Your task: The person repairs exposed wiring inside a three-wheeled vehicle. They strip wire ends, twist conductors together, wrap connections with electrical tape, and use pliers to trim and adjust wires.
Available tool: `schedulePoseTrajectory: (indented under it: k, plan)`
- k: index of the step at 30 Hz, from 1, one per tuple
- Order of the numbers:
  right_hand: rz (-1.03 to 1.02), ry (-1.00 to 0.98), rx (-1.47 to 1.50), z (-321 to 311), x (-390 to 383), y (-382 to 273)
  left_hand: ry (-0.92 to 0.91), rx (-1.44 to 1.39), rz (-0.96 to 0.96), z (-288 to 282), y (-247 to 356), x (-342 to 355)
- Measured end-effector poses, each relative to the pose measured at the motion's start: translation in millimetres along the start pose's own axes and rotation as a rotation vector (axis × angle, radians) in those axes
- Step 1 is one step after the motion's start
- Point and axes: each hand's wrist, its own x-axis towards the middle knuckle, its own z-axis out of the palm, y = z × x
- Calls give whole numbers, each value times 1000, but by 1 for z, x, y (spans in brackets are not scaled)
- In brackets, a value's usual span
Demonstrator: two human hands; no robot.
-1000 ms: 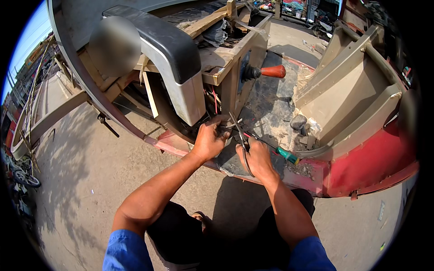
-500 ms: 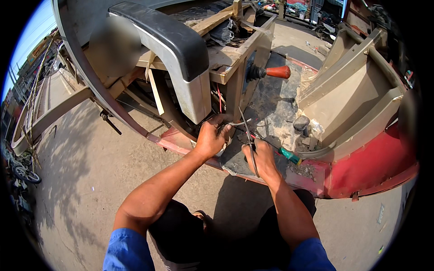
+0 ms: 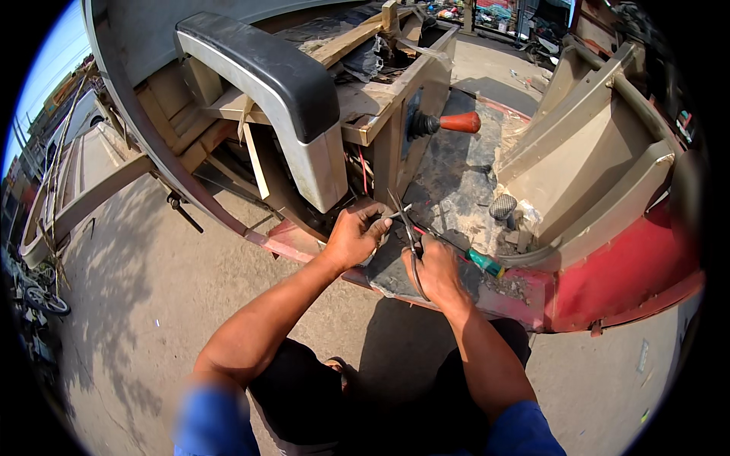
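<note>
My left hand is closed, thumb against fingers, on a thin pale wire whose end sticks out to the right. In my right hand is a pair of dark scissors, its blades pointing up and away. The blades cross the wire close to my left fingertips; whether they touch it I cannot tell. Just right of my right hand, a screwdriver with a green handle lies on the vehicle's dusty floor. A red wire hangs beyond my left hand.
A lever with a red knob juts from the wooden seat frame. Over my left hand hangs a black and grey armrest-shaped panel. A textured pedal stands among rubble at right, beside the red body panel.
My right hand and the scissors have moved slightly up and left, nearer my left fingertips. The wire end now sits between or against the blades. The view has shifted a little.
</note>
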Motion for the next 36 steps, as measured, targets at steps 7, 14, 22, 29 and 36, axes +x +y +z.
schedulePoseTrajectory:
  k: [7, 14, 22, 29, 36]
  plan:
    - [2, -39, -68, 1, 0, -4, 34, -94, -4, 6, -2, -1]
    - [-27, -32, -71, 9, 0, 0, 58, -82, 1, 8, 8, -2]
    - [-27, -42, -69, 8, 2, -3, 3, 19, -14, 3, 0, -1]
    - [35, -80, -133, 5, 1, -9, 84, -71, 39, 11, 2, -2]
    - [31, -61, -141, 1, -2, -18, 43, -108, -68, 5, 15, -6]
